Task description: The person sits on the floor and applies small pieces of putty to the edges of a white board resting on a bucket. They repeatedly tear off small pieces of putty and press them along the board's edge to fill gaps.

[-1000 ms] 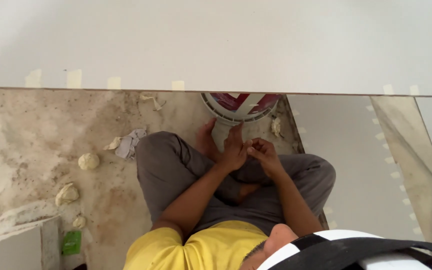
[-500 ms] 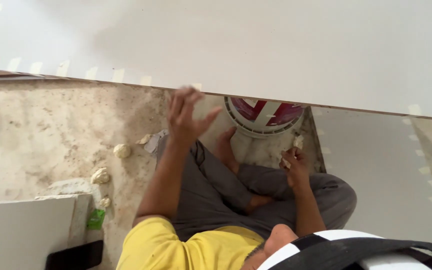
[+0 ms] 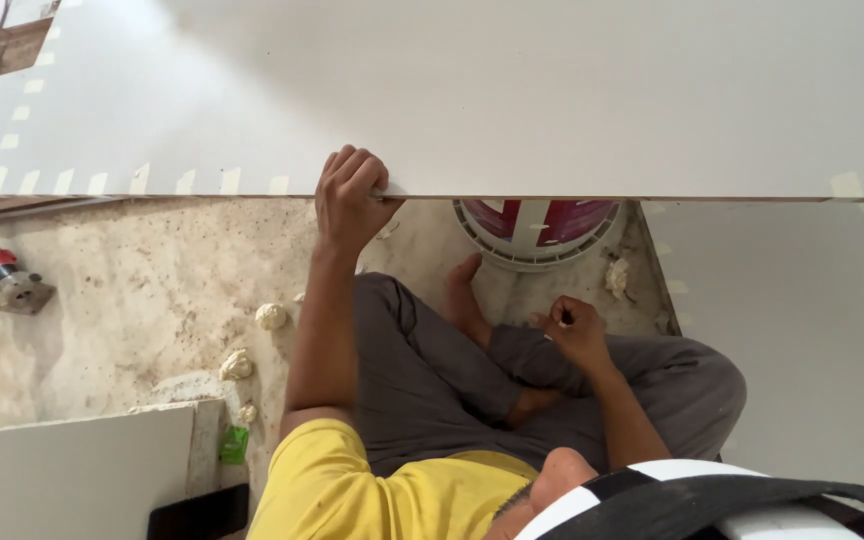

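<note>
Two hands at separate jobs. Left hand [image 3: 350,198] is closed over the near edge of the large white panel [image 3: 512,90], fingers curled on top, likely steadying it. Panel lies flat above the person's crossed legs and covers part of a red-and-white bucket [image 3: 537,228]. Right hand [image 3: 577,330] rests at the knee, pinched shut on a small dark object, perhaps a pencil. Red power tool [image 3: 0,276] lies apart on the floor.
</note>
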